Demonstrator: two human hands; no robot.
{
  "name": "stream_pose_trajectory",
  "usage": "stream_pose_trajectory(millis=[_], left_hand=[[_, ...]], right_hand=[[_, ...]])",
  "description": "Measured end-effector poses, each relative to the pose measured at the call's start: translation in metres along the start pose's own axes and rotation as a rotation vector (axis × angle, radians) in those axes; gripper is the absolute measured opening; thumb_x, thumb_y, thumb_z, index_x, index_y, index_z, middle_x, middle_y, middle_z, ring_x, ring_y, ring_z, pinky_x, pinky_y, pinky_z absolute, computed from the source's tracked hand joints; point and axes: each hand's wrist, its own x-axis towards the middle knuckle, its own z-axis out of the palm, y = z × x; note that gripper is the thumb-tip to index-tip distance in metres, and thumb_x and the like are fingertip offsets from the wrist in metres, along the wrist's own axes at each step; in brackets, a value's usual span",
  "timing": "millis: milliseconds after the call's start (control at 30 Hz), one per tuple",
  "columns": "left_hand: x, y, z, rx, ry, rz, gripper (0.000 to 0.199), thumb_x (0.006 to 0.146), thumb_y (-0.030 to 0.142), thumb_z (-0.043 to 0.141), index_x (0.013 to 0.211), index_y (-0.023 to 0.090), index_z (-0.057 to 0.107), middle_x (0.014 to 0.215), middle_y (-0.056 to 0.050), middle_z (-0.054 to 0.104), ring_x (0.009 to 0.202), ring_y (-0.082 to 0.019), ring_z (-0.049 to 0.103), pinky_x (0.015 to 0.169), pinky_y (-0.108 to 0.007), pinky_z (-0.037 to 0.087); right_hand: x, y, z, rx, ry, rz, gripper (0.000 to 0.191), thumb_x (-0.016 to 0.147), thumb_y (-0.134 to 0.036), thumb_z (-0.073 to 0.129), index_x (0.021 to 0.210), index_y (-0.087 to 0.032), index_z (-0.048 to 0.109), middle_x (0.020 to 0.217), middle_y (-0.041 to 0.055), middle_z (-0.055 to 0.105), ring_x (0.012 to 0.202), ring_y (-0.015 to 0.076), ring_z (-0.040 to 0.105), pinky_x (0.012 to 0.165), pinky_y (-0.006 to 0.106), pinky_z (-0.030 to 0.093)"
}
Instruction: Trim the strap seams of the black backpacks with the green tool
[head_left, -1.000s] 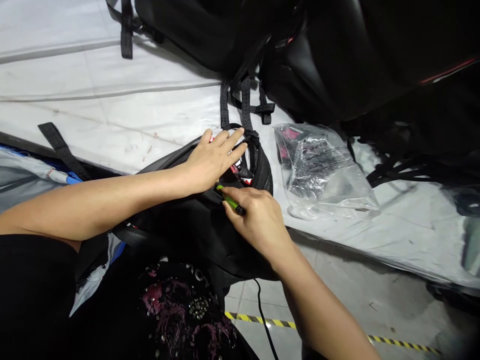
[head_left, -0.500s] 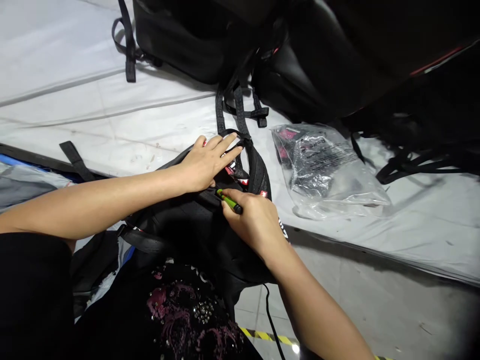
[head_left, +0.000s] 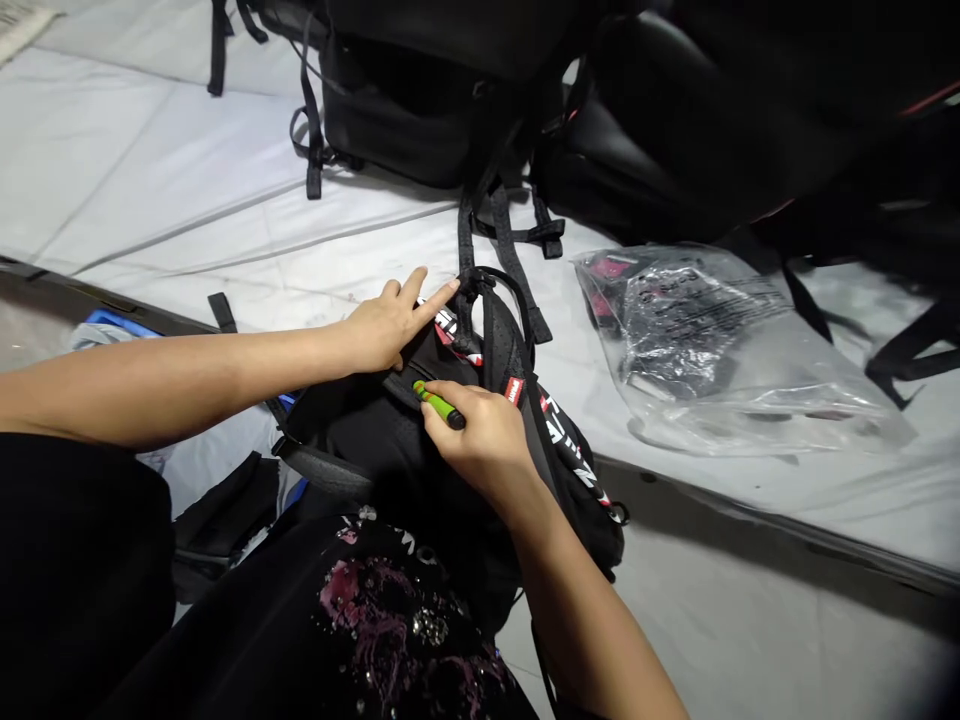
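A black backpack [head_left: 390, 440] with white and red lettering on its straps lies tilted at the table's near edge, against my lap. My left hand [head_left: 379, 325] rests on its upper part, with fingers spread and the thumb near the fabric edge. In my right hand [head_left: 480, 430] is a small green tool with a black end [head_left: 439, 404], gripped between thumb and fingers. Its far tip meets the bag's fabric just below my left hand; what kind of tool it is I cannot tell. A padded shoulder strap [head_left: 499, 335] lies just beyond my right hand.
A clear plastic bag [head_left: 720, 350] with dark and pink contents lies to the right on the white-covered table [head_left: 187, 220]. Large black bags [head_left: 420, 110] with dangling straps stand along the back. Below left is a blue-rimmed container [head_left: 112, 322] holding grey and black fabric.
The view has shifted left, so the table items sit farther right. My left hand has slid back toward the left edge of the lettering. The green tool still touches the backpack.
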Motion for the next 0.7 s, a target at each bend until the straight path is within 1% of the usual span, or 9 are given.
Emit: stream_pose_trajectory(millis=[100,233,333,367,433,500,533,600,700], left_hand=[[0.0,-0.006,0.001,-0.009,0.01,0.043,0.119,0.072,0.017,0.076,0.157,0.028,-0.007,0.162,-0.02,0.008,0.134,-0.039,0.038,0.097,-0.046,0.052],[-0.005,-0.012,0.006,-0.094,0.029,0.049,0.114,0.075,0.014,0.071,0.156,0.035,-0.008,0.164,-0.013,0.007,0.138,-0.037,0.035,0.101,-0.046,0.049],[-0.012,-0.013,0.008,-0.239,0.061,-0.131,0.114,0.078,0.025,0.073,0.155,0.03,-0.011,0.163,-0.018,0.008,0.139,-0.036,0.037,0.102,-0.042,0.047],[-0.014,-0.013,0.007,-0.278,0.036,-0.203,0.114,0.079,0.029,0.073,0.155,0.028,-0.012,0.16,-0.02,0.014,0.135,-0.036,0.044,0.1,-0.04,0.048],[-0.016,-0.014,0.003,-0.305,-0.078,-0.281,0.113,0.08,0.031,0.071,0.155,0.026,-0.014,0.153,-0.023,0.027,0.121,-0.033,0.058,0.091,-0.036,0.051],[-0.014,-0.015,-0.002,-0.273,-0.192,-0.276,0.112,0.081,0.026,0.069,0.155,0.024,-0.014,0.147,-0.023,0.035,0.109,-0.031,0.065,0.085,-0.035,0.052],[-0.013,-0.016,-0.004,-0.256,-0.22,-0.258,0.11,0.081,0.025,0.068,0.155,0.023,-0.013,0.146,-0.023,0.036,0.108,-0.031,0.066,0.085,-0.034,0.052],[-0.011,-0.019,-0.005,-0.242,-0.219,-0.214,0.106,0.082,0.024,0.067,0.156,0.02,-0.009,0.145,-0.024,0.037,0.111,-0.032,0.064,0.086,-0.034,0.051],[-0.01,-0.023,-0.001,-0.255,-0.169,-0.17,0.102,0.084,0.024,0.064,0.155,0.019,-0.007,0.142,-0.023,0.039,0.11,-0.031,0.064,0.087,-0.033,0.051]], right_hand=[[0.004,0.002,-0.001,-0.089,-0.026,0.011,0.028,0.088,-0.028,0.059,0.111,-0.023,0.074,0.097,0.0044,0.077,0.088,0.0234,0.072,0.074,0.03,0.054],[0.007,0.005,0.003,-0.092,-0.006,0.029,0.029,0.089,-0.026,0.059,0.114,-0.024,0.073,0.102,0.0041,0.077,0.092,0.0222,0.071,0.078,0.03,0.053],[0.005,0.007,0.009,-0.079,0.035,0.051,0.03,0.089,-0.027,0.06,0.116,-0.026,0.073,0.099,0.0033,0.077,0.089,0.0221,0.07,0.07,0.029,0.053],[0.004,0.008,0.011,-0.077,0.055,0.057,0.03,0.088,-0.027,0.061,0.115,-0.026,0.073,0.097,0.0034,0.077,0.088,0.0222,0.07,0.068,0.029,0.052],[0.002,0.009,0.015,-0.067,0.097,0.054,0.029,0.087,-0.027,0.061,0.114,-0.025,0.073,0.096,0.0036,0.077,0.086,0.022,0.07,0.066,0.029,0.051],[0.001,0.01,0.018,-0.053,0.14,0.042,0.028,0.087,-0.028,0.062,0.112,-0.025,0.074,0.093,0.0036,0.077,0.084,0.0217,0.07,0.066,0.029,0.051],[0.002,0.01,0.019,-0.045,0.159,0.035,0.027,0.087,-0.028,0.062,0.111,-0.025,0.074,0.092,0.0034,0.077,0.083,0.0214,0.07,0.066,0.029,0.051],[0.006,0.009,0.021,-0.023,0.172,0.006,0.027,0.087,-0.029,0.062,0.111,-0.026,0.074,0.092,0.0026,0.077,0.082,0.0208,0.071,0.067,0.029,0.052],[0.016,0.006,0.024,0.0,0.142,-0.038,0.028,0.086,-0.028,0.063,0.112,-0.028,0.074,0.095,0.0013,0.078,0.083,0.0209,0.072,0.067,0.029,0.053]])
